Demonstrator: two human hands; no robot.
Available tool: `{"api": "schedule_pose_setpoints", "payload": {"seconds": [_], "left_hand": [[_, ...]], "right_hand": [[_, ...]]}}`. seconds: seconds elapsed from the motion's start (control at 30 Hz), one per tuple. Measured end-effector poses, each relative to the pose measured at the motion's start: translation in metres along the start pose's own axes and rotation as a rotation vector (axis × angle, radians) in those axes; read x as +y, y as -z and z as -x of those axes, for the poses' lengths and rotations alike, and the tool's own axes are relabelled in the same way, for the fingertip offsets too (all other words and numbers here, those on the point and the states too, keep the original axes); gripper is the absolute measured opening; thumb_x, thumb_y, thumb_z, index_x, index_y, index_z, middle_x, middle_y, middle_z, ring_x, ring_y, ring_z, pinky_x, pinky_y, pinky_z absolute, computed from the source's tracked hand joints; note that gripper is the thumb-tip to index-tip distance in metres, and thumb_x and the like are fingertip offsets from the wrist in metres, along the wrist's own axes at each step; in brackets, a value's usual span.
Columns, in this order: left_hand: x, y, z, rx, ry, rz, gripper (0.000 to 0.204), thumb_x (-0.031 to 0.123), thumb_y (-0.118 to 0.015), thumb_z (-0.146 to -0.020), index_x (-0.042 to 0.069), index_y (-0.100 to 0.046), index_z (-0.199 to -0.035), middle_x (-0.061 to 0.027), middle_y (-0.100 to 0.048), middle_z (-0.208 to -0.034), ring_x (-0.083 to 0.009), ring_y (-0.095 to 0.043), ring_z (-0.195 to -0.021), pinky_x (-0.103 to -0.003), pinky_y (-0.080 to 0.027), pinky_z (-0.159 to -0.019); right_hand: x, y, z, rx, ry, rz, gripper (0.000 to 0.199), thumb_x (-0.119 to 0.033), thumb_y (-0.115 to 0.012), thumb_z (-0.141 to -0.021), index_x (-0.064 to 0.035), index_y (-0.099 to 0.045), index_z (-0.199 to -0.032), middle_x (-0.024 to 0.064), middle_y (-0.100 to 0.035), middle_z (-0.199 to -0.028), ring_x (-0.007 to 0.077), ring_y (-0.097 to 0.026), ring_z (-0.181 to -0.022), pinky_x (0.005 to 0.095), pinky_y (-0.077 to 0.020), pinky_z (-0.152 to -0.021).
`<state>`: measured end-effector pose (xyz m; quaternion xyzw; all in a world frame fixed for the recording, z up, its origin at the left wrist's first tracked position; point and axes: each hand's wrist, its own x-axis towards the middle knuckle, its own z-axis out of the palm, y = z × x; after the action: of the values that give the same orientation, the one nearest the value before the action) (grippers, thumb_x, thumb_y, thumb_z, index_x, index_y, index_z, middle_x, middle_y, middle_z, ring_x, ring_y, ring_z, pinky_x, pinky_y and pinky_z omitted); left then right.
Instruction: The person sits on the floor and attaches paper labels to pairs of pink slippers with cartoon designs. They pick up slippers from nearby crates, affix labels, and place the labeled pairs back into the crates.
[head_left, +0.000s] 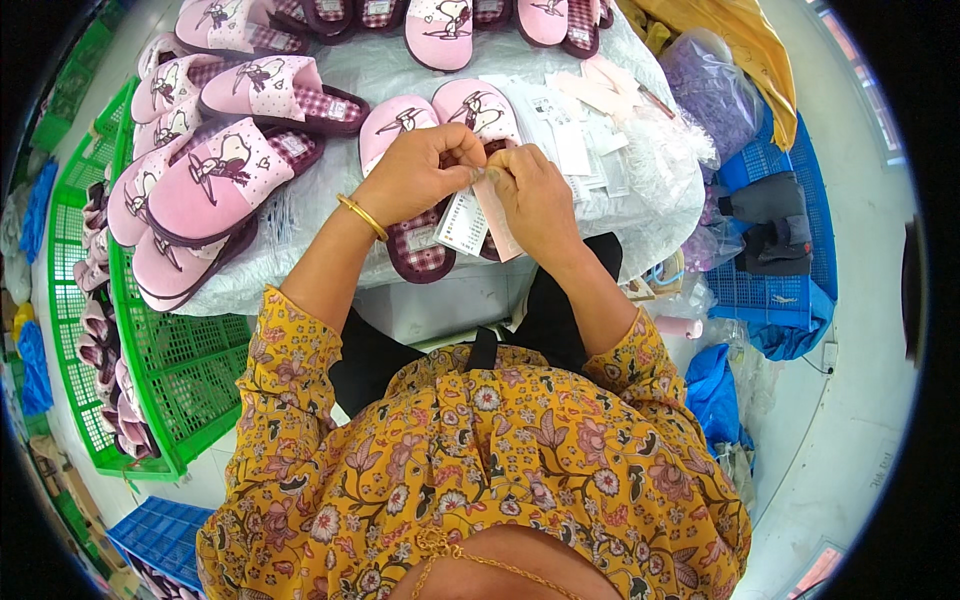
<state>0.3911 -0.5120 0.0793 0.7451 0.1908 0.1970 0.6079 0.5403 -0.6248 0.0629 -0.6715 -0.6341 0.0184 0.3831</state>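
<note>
Over a pair of pink slippers (480,110) with checked dark-red insoles, my two hands meet with fingertips pinched together. My left hand (425,175), a gold bangle at its wrist, grips the top of a white printed tag (464,224). Beside it my right hand (535,205) pinches a pale pink paper tag (494,220). Both tags hang down in front of the slippers' open heels. What the fingertips do at the tags' top ends is partly hidden by the fingers.
The table (330,240) is wrapped in clear plastic. More pink slippers (212,182) are piled at its left. Loose white tags (570,150) lie right of my hands. A green crate (185,380) of slippers stands at the left, a blue crate (735,290) at the right.
</note>
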Motion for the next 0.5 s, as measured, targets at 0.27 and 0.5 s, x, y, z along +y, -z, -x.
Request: {"api": "schedule_pose_setpoints", "payload": {"seconds": [0.27, 0.5], "left_hand": [[0.0013, -0.0003, -0.0009, -0.018, -0.008, -0.029, 0.009, 0.0, -0.062, -0.079, 0.003, -0.058, -0.086, 0.0043, -0.054, -0.077, -0.0035, -0.048, -0.069, -0.019, -0.042, -0.063], [-0.0018, -0.0032, -0.0027, 0.006, -0.021, -0.041, 0.008, 0.0, -0.062, -0.078, 0.003, -0.057, -0.084, 0.0041, -0.054, -0.077, -0.0038, -0.047, -0.069, -0.019, -0.041, -0.063]], "right_hand": [[0.0009, 0.0018, -0.0003, -0.008, -0.007, -0.034, 0.01, -0.012, -0.061, -0.081, -0.0085, -0.057, -0.09, 0.0077, -0.057, -0.084, 0.0301, -0.057, -0.077, 0.0412, -0.0437, -0.069], [-0.0013, 0.0022, -0.0032, -0.008, 0.024, -0.005, 0.011, -0.014, -0.061, -0.081, -0.0088, -0.058, -0.09, 0.0075, -0.057, -0.083, 0.0296, -0.057, -0.077, 0.0405, -0.0437, -0.069]]}}
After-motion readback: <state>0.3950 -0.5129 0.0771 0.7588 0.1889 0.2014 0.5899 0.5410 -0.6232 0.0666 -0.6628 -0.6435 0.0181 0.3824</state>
